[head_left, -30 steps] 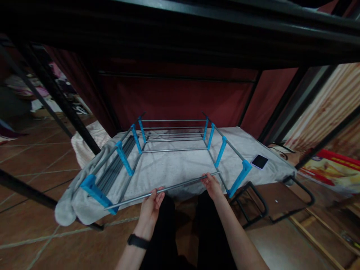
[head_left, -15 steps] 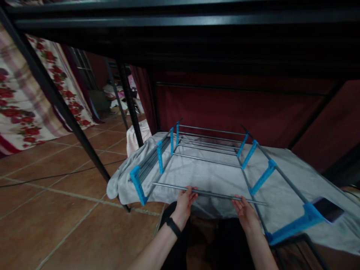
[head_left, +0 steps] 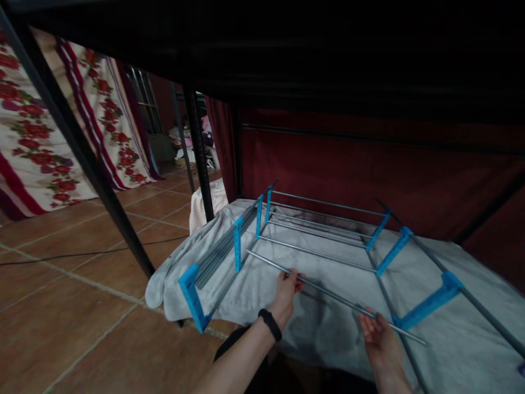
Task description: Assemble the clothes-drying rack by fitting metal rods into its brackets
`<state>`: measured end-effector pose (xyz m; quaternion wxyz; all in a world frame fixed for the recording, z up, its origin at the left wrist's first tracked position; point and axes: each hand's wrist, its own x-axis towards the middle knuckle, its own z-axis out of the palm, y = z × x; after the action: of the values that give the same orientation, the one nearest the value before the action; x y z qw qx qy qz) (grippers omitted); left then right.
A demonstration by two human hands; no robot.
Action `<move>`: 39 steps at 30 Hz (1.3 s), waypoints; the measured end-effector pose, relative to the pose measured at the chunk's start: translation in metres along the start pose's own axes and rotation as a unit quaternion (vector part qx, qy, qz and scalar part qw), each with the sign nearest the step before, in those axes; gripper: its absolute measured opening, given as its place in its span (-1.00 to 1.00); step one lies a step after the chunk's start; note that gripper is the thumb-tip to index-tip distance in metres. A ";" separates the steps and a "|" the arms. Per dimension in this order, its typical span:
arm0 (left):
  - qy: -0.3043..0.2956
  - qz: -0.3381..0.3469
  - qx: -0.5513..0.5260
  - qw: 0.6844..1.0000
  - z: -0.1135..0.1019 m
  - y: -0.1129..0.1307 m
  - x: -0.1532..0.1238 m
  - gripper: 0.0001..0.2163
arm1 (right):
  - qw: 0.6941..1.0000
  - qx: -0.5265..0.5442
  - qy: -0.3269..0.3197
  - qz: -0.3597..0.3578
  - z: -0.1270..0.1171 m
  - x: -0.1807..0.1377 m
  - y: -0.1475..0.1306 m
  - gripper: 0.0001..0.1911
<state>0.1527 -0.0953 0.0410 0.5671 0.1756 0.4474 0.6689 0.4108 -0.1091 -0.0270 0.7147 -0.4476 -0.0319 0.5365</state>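
A part-built rack of grey metal rods and blue plastic connectors [head_left: 238, 243] lies on a grey cloth [head_left: 340, 328] over a low surface. I hold one loose grey rod [head_left: 328, 293] across the rack's near end. My left hand [head_left: 287, 287], with a black wristband, grips the rod toward its left end. My right hand [head_left: 379, 339] holds it near its right end, beside a blue connector [head_left: 426, 306]. The rod's left tip sits close to the blue connector on the left rail.
Several spare grey rods [head_left: 221, 251] lie bundled along the rack's left side. Black metal frame posts [head_left: 199, 148] stand to the left and a dark beam runs overhead. A dark red fabric wall [head_left: 348, 164] is behind. Floral cloth [head_left: 45, 142] hangs at far left over a tiled floor.
The view has swung left and closer. The rod in my hands has moved forward into the rack, its left end now near the second blue connector; the phone is out of view.
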 end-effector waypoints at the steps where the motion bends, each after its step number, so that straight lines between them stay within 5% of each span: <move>1: -0.003 -0.006 -0.004 1.000 0.002 0.002 0.009 -0.74 | 1.000 0.004 0.001 -0.008 0.005 0.000 0.002 -0.91; 9: 0.027 -0.026 -0.063 0.997 -0.004 0.026 0.067 -0.94 | 0.997 -0.026 -0.054 -0.039 0.075 0.008 0.016 -0.94; 15: 0.093 -0.073 -0.099 0.988 -0.019 0.040 0.093 -0.88 | 0.995 -0.055 -0.082 -0.029 0.121 0.030 0.030 -0.94; 30: 0.101 -0.113 -0.050 0.987 -0.022 0.063 0.126 -0.82 | 1.000 0.014 -0.007 -0.006 0.120 0.078 -0.001 -0.88; 39: 0.133 -0.120 -0.058 0.982 -0.005 0.053 0.125 -0.78 | 0.999 0.019 0.019 -0.031 0.106 0.086 -0.026 -0.88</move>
<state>0.0801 0.0194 0.0470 0.5881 -0.0030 0.4971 0.6381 0.4107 0.0227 0.0169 0.7398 -0.4427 -0.0216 0.5061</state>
